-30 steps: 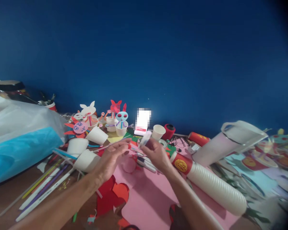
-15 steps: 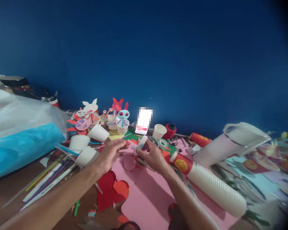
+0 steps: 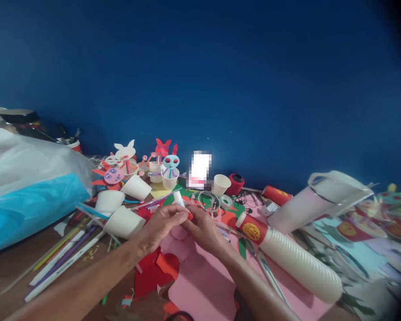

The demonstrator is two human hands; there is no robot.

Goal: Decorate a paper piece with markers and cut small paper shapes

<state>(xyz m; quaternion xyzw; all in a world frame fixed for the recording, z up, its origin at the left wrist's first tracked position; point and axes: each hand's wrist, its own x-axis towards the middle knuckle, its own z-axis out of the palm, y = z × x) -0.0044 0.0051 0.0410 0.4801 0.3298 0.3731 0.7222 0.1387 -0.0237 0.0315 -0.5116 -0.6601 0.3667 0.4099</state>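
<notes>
My left hand [image 3: 162, 223] and my right hand [image 3: 202, 227] meet over the pink paper, fingertips nearly touching. A small red-orange piece [image 3: 190, 215] is pinched in my left fingertips; its exact kind is too small to tell. My right hand is closed on a white glue stick [image 3: 178, 197], whose end sticks up beyond the fingers, leaning left; its lower end is hidden. Below the hands lies a pink paper circle [image 3: 179, 232] on a larger pink sheet [image 3: 203, 281]. Red paper cut-outs [image 3: 169, 265] overlap the sheet's left side.
White paper cups [image 3: 125, 221] lie at left, with paper animal figures [image 3: 171, 162] in cups behind. A long stack of cups [image 3: 300, 263] and a plastic pitcher [image 3: 307, 200] are at right. Tape rolls [image 3: 226, 201], markers [image 3: 63, 265] and a plastic bag [image 3: 36, 178] surround the work.
My hands have come together. The glue stick has swung left and now leans the other way, while my left hand brought the red-orange piece right and down toward it.
</notes>
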